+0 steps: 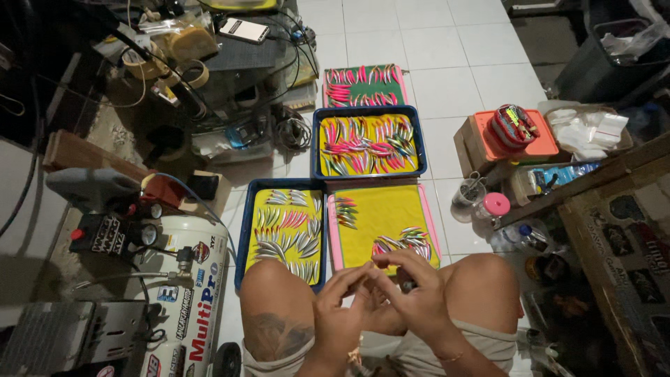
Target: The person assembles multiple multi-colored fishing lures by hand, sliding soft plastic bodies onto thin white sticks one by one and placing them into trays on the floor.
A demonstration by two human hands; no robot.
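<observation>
Here, both hands meet near the bottom centre, between the knees of the seated person. The left hand (340,307) has its fingers curled inward, tips touching the right hand (408,297), whose fingers close around a small dark item (405,283). It is mostly hidden, so what it is cannot be told. The grip looks like fine fingertip work held close to the body for control.

Just beyond the hands, on the floor (447,49), lies a pink tray (384,225) lined in yellow, with two small clusters of slim fishing lures. To its left is a blue tray (283,230), densely laid with silvery and pink lures. Farther off sits a second blue tray (368,143), then a green-lined tray (364,85). The lures lie spread in single layers, apparently sorted by colour.

At near left sits a white air compressor (185,293). To the right is an orange box (513,136).
</observation>
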